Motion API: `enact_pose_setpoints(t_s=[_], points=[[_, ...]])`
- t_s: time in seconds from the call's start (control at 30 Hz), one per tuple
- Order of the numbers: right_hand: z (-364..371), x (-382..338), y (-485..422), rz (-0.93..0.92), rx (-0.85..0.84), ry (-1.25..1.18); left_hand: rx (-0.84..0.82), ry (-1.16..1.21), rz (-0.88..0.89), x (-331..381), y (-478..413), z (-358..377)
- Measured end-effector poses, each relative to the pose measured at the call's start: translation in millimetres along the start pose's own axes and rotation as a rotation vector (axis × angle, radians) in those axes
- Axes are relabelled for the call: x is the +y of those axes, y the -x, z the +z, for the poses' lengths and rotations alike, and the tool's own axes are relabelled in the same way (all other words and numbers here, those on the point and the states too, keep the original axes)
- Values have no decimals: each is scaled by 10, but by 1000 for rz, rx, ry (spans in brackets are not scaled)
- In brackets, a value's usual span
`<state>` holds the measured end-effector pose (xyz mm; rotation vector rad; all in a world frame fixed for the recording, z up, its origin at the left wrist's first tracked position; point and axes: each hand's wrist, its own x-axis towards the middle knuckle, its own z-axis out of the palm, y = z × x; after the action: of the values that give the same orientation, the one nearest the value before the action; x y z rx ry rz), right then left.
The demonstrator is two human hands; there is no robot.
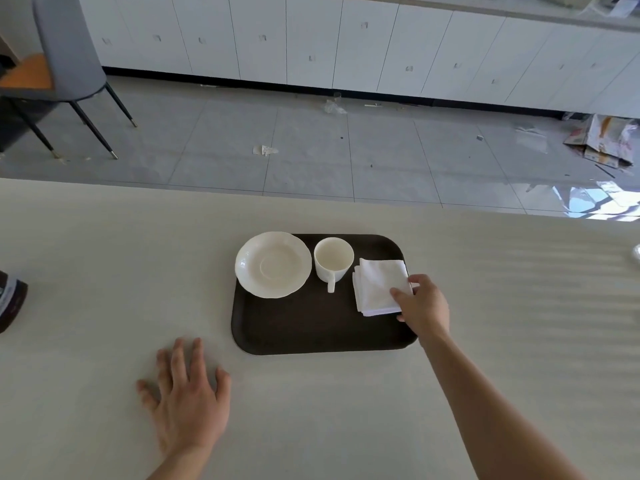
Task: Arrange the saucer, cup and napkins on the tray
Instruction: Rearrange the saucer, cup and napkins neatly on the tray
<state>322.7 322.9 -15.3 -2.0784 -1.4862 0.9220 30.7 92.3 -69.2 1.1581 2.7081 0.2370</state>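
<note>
A dark brown tray (311,327) lies on the pale table. On its far left corner sits a white saucer (273,264), slightly overhanging the rim. A white cup (333,262) stands upright beside it, handle pointing toward me. A stack of white folded napkins (379,286) rests on the tray's right side. My right hand (420,306) reaches over the tray's right edge and pinches the near right corner of the napkins with thumb and fingers. My left hand (187,396) lies flat on the table, fingers spread, left of the tray and holding nothing.
A dark object (10,303) sits at the table's left edge. A small white item (636,252) shows at the far right edge. Beyond the table's far edge are a tiled floor with litter, a grey chair (69,53) and white cabinets.
</note>
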Motion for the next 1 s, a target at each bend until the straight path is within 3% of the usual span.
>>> enact_pose_setpoints(t_s=[0.13, 0.4, 0.77, 1.0], points=[[-65, 99, 72, -205, 79, 407, -3, 6, 1, 7, -2, -9], [-48, 202, 146, -495, -52, 638, -4, 8, 5, 11, 2, -15], [42, 199, 104, -727, 41, 637, 0, 5, 3, 21, 5, -19], [67, 103, -15, -699, 14, 597, -5, -3, 0, 21, 2, -18]])
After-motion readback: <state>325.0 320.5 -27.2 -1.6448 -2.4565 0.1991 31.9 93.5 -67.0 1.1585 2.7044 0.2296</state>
